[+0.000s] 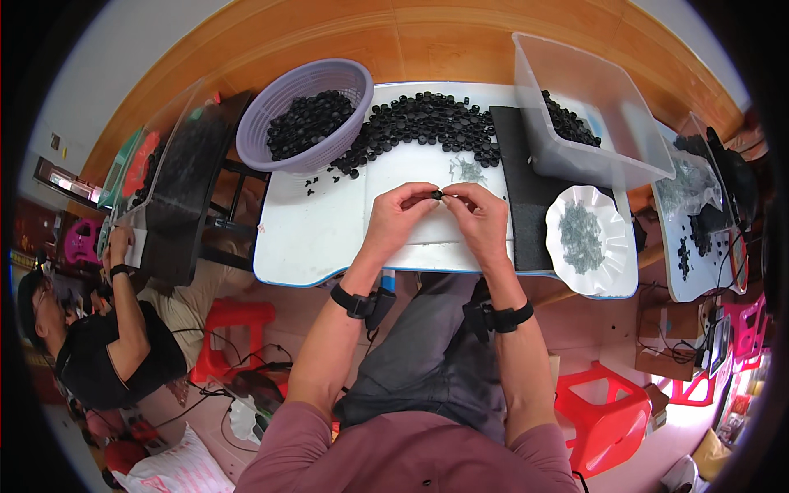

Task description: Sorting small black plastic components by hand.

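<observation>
Above the near middle of the white table (320,222), my left hand (398,215) and my right hand (478,215) meet at the fingertips. Pinched between them is a small black round part (437,195); its details are too small to make out. Just beyond my right hand lies a little heap of thin clear pieces (468,171). A broad pile of small black round parts (427,122) spreads across the far side of the table. More of the clear pieces (580,237) fill a white fluted dish (612,232) on the right.
A purple basket (255,135) of black parts stands far left. A clear plastic bin (604,156) with black parts sits on a black mat (532,222). Red stools (604,419) stand on the floor. Another person (99,345) works at a dark table (185,205) on the left.
</observation>
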A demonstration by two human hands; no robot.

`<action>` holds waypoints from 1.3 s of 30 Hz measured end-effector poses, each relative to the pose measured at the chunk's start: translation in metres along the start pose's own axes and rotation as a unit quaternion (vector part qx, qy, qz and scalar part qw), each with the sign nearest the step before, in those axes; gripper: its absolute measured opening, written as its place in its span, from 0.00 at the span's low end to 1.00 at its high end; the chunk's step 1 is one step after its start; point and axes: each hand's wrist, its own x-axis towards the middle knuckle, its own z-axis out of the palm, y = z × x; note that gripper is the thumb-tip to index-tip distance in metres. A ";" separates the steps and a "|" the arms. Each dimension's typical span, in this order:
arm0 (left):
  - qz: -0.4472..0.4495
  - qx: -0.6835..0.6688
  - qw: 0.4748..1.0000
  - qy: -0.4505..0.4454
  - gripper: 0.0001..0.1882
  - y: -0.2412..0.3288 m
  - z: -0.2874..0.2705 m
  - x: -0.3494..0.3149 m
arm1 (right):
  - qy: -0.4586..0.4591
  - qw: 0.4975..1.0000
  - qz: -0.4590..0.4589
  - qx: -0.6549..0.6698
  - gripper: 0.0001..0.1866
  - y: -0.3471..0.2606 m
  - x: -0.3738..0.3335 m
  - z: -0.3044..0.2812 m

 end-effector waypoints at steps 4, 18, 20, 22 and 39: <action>0.004 0.007 1.000 0.004 0.13 0.000 0.003 0.000 | -0.007 1.000 0.006 0.024 0.07 0.005 0.000 -0.001; -0.005 -0.011 1.000 -0.001 0.14 -0.003 0.003 0.000 | -0.002 1.000 -0.021 0.023 0.07 0.002 0.003 -0.005; -0.004 -0.014 1.000 -0.001 0.14 -0.003 0.003 0.000 | -0.006 1.000 -0.013 0.016 0.07 0.001 0.003 -0.004; -0.006 -0.029 1.000 0.000 0.14 -0.003 0.003 0.000 | -0.005 1.000 -0.006 0.019 0.07 0.001 0.002 -0.003; 0.031 0.077 0.997 0.006 0.13 -0.002 0.005 -0.003 | -0.021 0.998 -0.058 -0.017 0.07 -0.001 0.002 -0.004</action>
